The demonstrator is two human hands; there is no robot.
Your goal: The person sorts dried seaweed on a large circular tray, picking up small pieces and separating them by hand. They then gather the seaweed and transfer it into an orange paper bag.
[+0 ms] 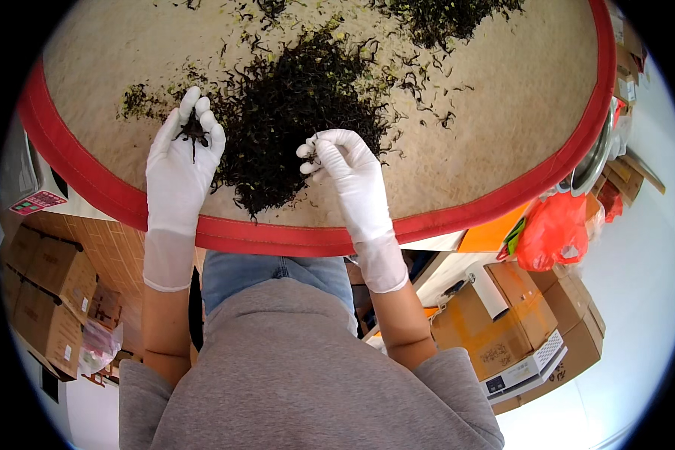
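Note:
Both my hands wear white gloves. My left hand (184, 152) is turned palm up with curled fingers, cupping a small clump of dark dried leaves (193, 132), likely tea. Thumb and forefinger of my right hand (346, 160) are pinched together at the right side of the main leaf pile (281, 107). A thin dark bit shows at those fingertips. The pile is black, twisted leaf mixed with yellow-green fragments, lying on a round woven tray (517, 129) with a red cloth rim. A smaller scatter of yellowish bits (140, 102) lies beyond my left hand.
Another dark leaf heap (447, 17) lies at the tray's far side. Cardboard boxes stand at lower left (48, 292) and lower right (500, 326). A red plastic bag (554, 230) and a metal basin (593, 160) sit just past the right rim.

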